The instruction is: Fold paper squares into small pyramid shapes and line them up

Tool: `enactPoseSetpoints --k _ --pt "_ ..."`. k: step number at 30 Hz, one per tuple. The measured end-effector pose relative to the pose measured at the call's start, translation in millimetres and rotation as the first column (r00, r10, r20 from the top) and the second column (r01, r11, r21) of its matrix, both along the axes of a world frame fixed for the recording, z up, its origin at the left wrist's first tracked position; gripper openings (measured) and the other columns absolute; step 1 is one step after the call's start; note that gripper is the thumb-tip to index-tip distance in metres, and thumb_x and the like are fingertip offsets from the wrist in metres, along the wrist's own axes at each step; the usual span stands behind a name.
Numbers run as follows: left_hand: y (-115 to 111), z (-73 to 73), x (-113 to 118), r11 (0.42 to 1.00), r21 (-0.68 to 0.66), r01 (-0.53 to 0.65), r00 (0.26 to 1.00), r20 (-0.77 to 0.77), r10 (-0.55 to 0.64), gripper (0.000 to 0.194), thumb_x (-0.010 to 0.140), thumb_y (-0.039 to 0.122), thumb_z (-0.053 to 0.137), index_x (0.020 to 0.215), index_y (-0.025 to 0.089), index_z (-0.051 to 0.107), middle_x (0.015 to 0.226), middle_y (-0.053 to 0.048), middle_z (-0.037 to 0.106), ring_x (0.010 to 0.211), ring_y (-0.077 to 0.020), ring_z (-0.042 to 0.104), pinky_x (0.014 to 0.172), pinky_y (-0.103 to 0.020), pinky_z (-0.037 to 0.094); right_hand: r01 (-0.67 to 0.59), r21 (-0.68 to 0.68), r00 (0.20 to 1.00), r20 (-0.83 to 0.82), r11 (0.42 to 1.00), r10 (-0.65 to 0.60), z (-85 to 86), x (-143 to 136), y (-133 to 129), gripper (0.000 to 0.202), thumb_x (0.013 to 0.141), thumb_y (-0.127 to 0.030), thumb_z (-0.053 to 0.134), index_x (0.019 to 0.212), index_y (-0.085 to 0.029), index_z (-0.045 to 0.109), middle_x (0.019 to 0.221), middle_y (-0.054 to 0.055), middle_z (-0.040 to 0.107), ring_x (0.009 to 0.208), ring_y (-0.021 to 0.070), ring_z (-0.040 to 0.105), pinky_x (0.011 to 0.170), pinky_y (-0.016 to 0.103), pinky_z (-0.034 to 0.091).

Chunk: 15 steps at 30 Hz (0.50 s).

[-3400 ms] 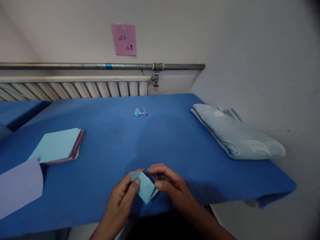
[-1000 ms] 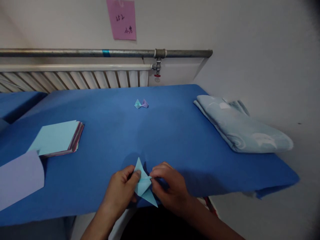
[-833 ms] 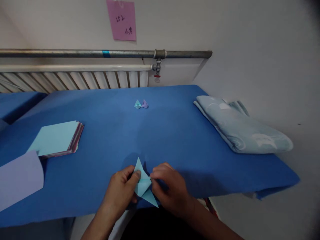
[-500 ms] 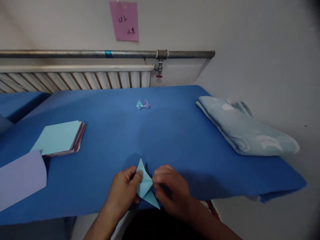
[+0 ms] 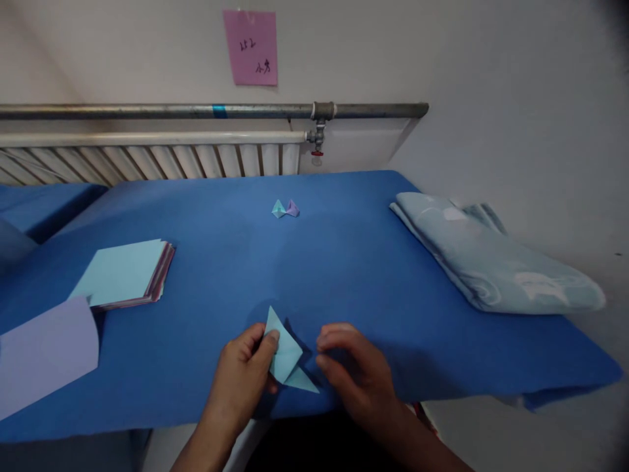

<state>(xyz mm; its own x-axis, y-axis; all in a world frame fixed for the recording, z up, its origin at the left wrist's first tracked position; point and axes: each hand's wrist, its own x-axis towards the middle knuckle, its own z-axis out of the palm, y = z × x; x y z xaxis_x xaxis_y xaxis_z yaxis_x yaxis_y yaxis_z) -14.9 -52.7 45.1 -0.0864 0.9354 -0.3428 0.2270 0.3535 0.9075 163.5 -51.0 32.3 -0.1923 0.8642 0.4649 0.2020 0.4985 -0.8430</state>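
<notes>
A light blue folded paper (image 5: 287, 354) with pointed corners is pinched in my left hand (image 5: 244, 372), the thumb lying on its upper face. One long point juts up and another sticks out toward the lower right. Just right of the paper, apart from it, is my right hand (image 5: 358, 370), its thumb and curled fingers separated with nothing between them. Farther back on the blue-covered surface (image 5: 334, 262) lie two small folded pieces, one light blue (image 5: 278, 209) and one purple (image 5: 293, 208), side by side.
At left lies a stack of coloured paper (image 5: 122, 272), light blue on top, with a loose purple sheet (image 5: 49, 357) nearer me. A folded pale blanket (image 5: 491, 255) rests at right. Behind are a radiator (image 5: 196, 160) and a metal pipe (image 5: 147, 112) along the wall.
My right hand has let go of the folded paper's right edge and drawn away to the right. My left hand still holds the paper, now turned slightly. The view has shifted a little.
</notes>
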Motion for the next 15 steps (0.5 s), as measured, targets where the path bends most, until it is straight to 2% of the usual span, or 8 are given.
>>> enactPoseSetpoints --k 2,3,5,7,9,11,15 --pt "1.3 -0.3 0.0 0.996 0.022 -0.090 0.996 0.033 0.089 0.033 0.079 0.047 0.055 0.061 0.019 0.053 0.047 0.007 0.048 0.038 -0.0086 0.049 0.042 -0.019 0.038 0.062 -0.151 0.998 -0.010 0.987 -0.064 0.9 1.1 -0.3 0.008 0.084 -0.020 0.056 0.091 -0.024 0.058 0.081 0.000 0.062 0.079 0.0154 0.060 0.074 0.029 0.049" --pt "1.9 -0.8 0.2 0.992 0.032 -0.125 0.991 0.061 0.123 0.033 0.079 0.047 0.056 0.061 0.019 0.054 0.047 0.007 0.048 0.038 -0.0085 0.048 0.043 -0.019 0.038 0.055 -0.245 0.998 -0.011 0.968 -0.059 1.4 0.6 -1.0 0.008 0.083 -0.022 0.057 0.091 -0.023 0.058 0.080 0.000 0.062 0.076 0.0150 0.060 0.071 0.028 0.049" --pt "2.9 -2.1 1.1 0.984 0.046 -0.171 0.977 0.137 0.163 0.032 0.078 0.047 0.058 0.063 0.018 0.056 0.048 0.007 0.051 0.040 -0.0084 0.049 0.044 -0.019 0.039 -0.013 -0.417 1.000 -0.029 0.909 0.001 2.2 -2.3 -3.0 0.016 0.079 -0.026 0.062 0.094 -0.022 0.059 0.080 0.001 0.062 0.071 0.0144 0.059 0.067 0.027 0.050" --pt "3.3 -3.7 2.4 0.979 0.047 -0.197 0.958 0.224 0.181 0.031 0.078 0.047 0.060 0.067 0.018 0.058 0.052 0.006 0.054 0.043 -0.0083 0.049 0.046 -0.019 0.040 -0.079 -0.517 0.996 -0.067 0.852 0.052 2.1 -6.6 -5.2 0.028 0.072 -0.025 0.067 0.099 -0.021 0.058 0.083 0.001 0.062 0.069 0.0137 0.059 0.064 0.026 0.050" --pt "3.2 -4.5 4.2 0.976 0.039 -0.216 0.937 0.290 0.196 0.030 0.077 0.047 0.061 0.070 0.018 0.060 0.054 0.005 0.056 0.046 -0.0085 0.049 0.048 -0.019 0.041 -0.073 -0.530 0.996 -0.074 0.845 0.040 0.8 -10.6 -6.2 0.031 0.069 -0.021 0.068 0.099 -0.022 0.059 0.083 0.000 0.062 0.068 0.0130 0.057 0.063 0.026 0.050" --pt "2.4 -4.2 6.3 0.977 0.031 -0.213 0.928 0.319 0.192 0.029 0.077 0.046 0.062 0.074 0.017 0.062 0.058 0.005 0.058 0.049 -0.0095 0.051 0.051 -0.020 0.043 -0.035 -0.488 0.997 -0.072 0.872 0.000 -1.2 -13.3 -5.4 0.025 0.070 -0.018 0.065 0.094 -0.022 0.060 0.078 -0.002 0.061 0.067 0.0126 0.056 0.063 0.025 0.049" --pt "-1.2 -2.5 9.9 0.994 0.046 -0.102 0.964 0.253 0.087 0.030 0.080 0.046 0.058 0.082 0.017 0.066 0.071 0.001 0.064 0.058 -0.0118 0.055 0.059 -0.023 0.047 -0.038 -0.439 0.991 -0.132 0.898 -0.023 -4.5 -16.0 -2.3 0.013 0.075 -0.020 0.061 0.087 -0.022 0.060 0.069 -0.003 0.058 0.060 0.0111 0.054 0.057 0.023 0.047"
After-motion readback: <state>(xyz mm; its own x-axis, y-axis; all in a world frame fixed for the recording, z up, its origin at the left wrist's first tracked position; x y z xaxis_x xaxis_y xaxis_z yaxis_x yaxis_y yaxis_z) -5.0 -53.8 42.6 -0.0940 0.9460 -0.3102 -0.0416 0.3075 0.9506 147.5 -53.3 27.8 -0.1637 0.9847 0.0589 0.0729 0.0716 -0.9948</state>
